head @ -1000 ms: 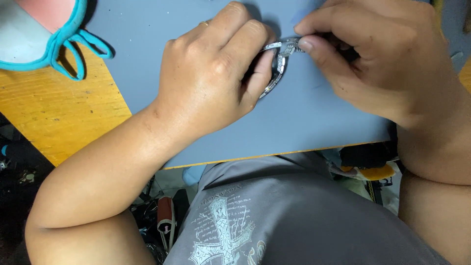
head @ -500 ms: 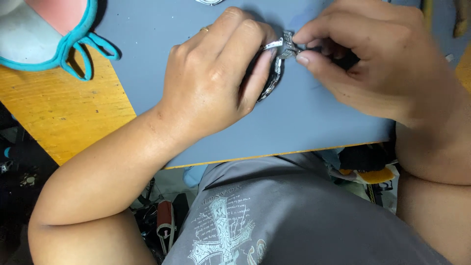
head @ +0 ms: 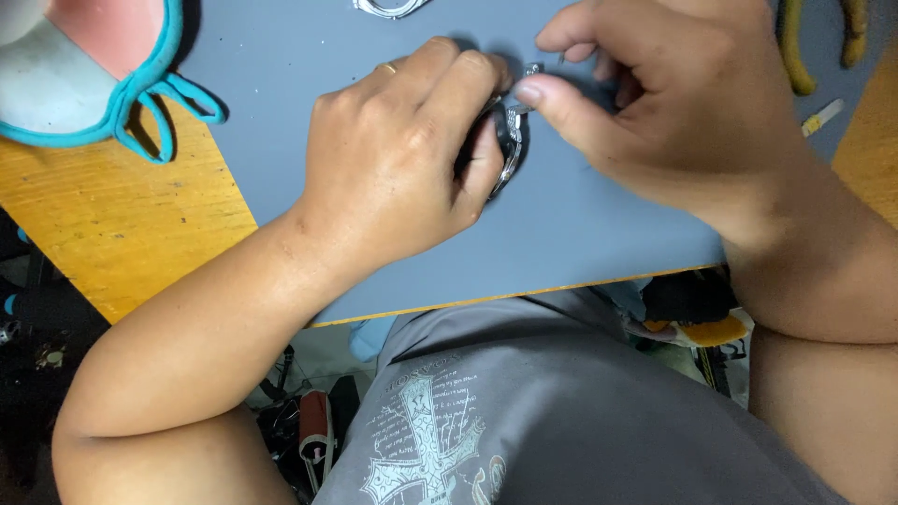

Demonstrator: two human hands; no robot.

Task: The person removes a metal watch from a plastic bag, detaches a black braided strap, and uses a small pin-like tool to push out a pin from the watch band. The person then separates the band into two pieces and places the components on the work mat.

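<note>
Gripping a metal watch case (head: 506, 140), both hands pinch it over the grey mat (head: 580, 234).

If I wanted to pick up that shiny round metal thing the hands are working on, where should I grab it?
Probably by its rim. The round metal piece stands on edge on the grey mat, curved side facing right. The left hand cups it from the left; the right hand pinches near its top. Coming from above, thumb and finger on opposite edges, looks steadiest.
</note>
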